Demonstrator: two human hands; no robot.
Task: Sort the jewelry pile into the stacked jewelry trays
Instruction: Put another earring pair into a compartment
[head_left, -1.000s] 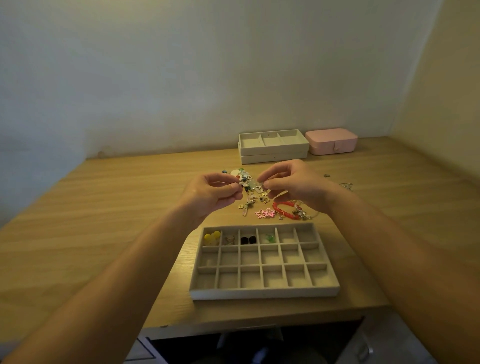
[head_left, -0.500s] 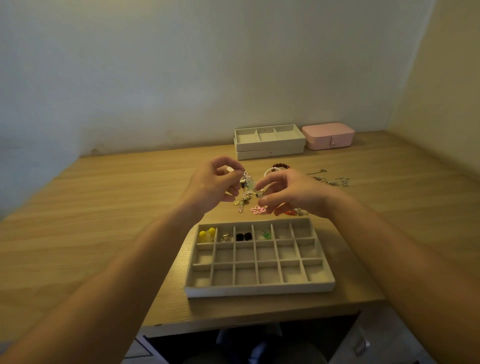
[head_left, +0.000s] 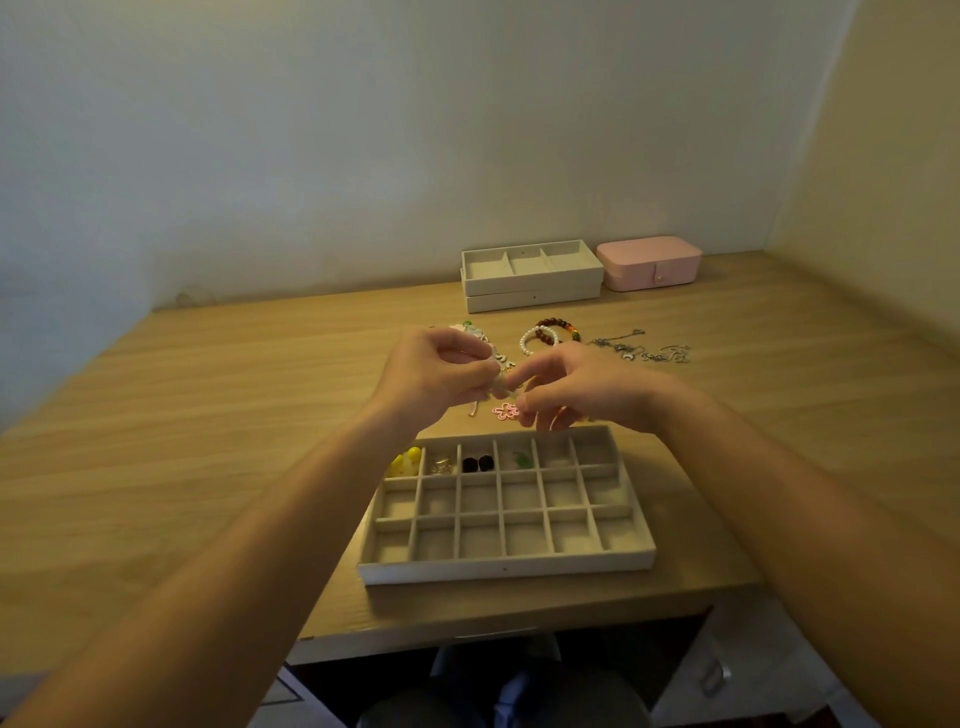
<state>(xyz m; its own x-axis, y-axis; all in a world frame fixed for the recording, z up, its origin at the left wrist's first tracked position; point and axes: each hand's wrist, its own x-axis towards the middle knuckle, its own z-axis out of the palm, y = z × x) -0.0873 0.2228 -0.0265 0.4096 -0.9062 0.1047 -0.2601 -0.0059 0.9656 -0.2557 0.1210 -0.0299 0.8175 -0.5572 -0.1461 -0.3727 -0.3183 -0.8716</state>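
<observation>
**Teasing one piece free of the pile**

Just over the far edge of the tray (head_left: 506, 569), both hands work on a small pale piece (head_left: 500, 383). The left hand (head_left: 436, 379) pinches it between thumb and curled fingers. The right hand (head_left: 582, 389) nips its other end with forefinger and thumb. It is too blurred to say what the piece is. The pile (head_left: 470, 328) lies just beyond the tray, mostly hidden behind the hands.

It looks to me like they are separating it from something tangled. The left should hold steady while the right eases, not tugs, since small hooks and links snag. Working low over the tray means a dropped bit lands close.

The tray is pale and matte, with thin dividers forming square cells. Its far row holds glossy yellow beads (head_left: 408, 460), a silvery bit (head_left: 440, 464), two dark round beads (head_left: 478, 463) and a green bit (head_left: 521, 459). A pink wire flower (head_left: 505, 411) lies just past that row. Beyond the tray to the right lie bracelets (head_left: 550, 335) of pearly and red-brown beads, and fine chains (head_left: 639, 351). Far behind sit the stacked trays (head_left: 532, 283) and a rounded pink box (head_left: 649, 262).
</observation>
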